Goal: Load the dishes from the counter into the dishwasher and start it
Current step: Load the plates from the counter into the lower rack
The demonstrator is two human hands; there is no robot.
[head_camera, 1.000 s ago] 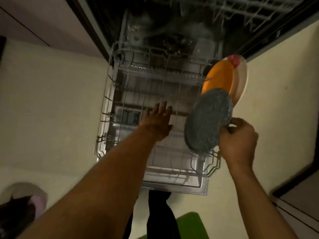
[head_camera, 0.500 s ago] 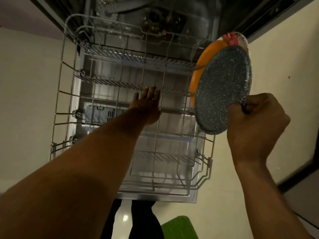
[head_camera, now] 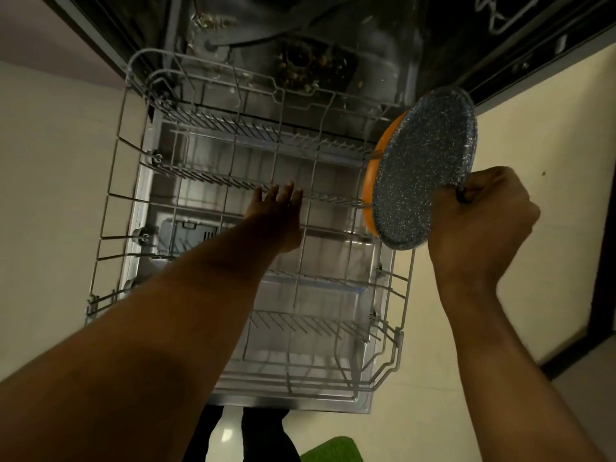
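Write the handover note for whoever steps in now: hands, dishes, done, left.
Left hand: open, fingers straight, stretched over the lower rack's middle tines; contact unclear.
Right hand: grip on the edge of a speckled grey plate stacked against an orange plate, held upright above the rack's right side.
Done: rack pulled out, nothing in it yet.
Left: slot the plates, load whatever remains on the counter (out of view), close, start.
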